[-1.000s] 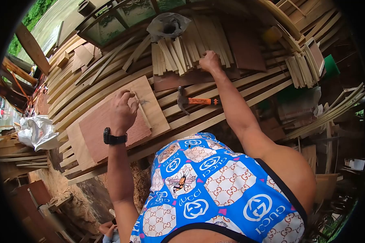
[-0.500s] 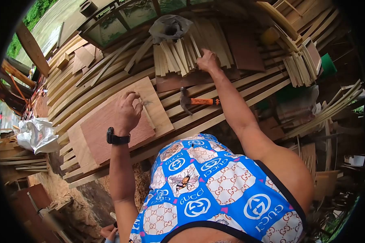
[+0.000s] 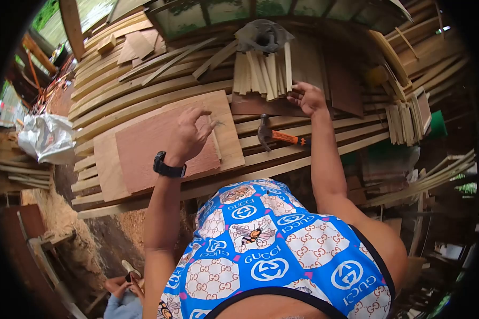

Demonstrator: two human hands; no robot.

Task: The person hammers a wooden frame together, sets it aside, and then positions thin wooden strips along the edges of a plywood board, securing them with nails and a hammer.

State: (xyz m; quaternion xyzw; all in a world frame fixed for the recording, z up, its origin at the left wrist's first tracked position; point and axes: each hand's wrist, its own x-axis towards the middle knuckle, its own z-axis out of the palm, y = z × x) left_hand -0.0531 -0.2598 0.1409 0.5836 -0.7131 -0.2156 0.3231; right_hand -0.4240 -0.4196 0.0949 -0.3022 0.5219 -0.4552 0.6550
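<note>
My left hand (image 3: 189, 135), a black watch at its wrist, is over a reddish-brown plywood panel (image 3: 143, 149), fingers bent and apart. That panel lies on a larger pale plywood sheet (image 3: 226, 114), with a thin wooden strip along its right end. My right hand (image 3: 307, 99) is open at the right edge of a pile of short wooden strips (image 3: 258, 74). Its fingertips are right by the lower end of the outermost strip (image 3: 288, 66). A claw hammer (image 3: 282, 136) with an orange and black handle lies between my hands, nearer the right one.
Long wooden slats (image 3: 127, 106) form the bench top. A clear plastic bag (image 3: 263, 36) sits behind the strips. More bundled strips (image 3: 404, 122) are at the right, a white sack (image 3: 46, 138) at the left. Another person (image 3: 123, 297) sits at lower left.
The view has shifted, so the bench contents appear farther right. My right hand has come down the strip toward its near end, fingers spreading. My left hand's fingers have straightened somewhat over the panel.
</note>
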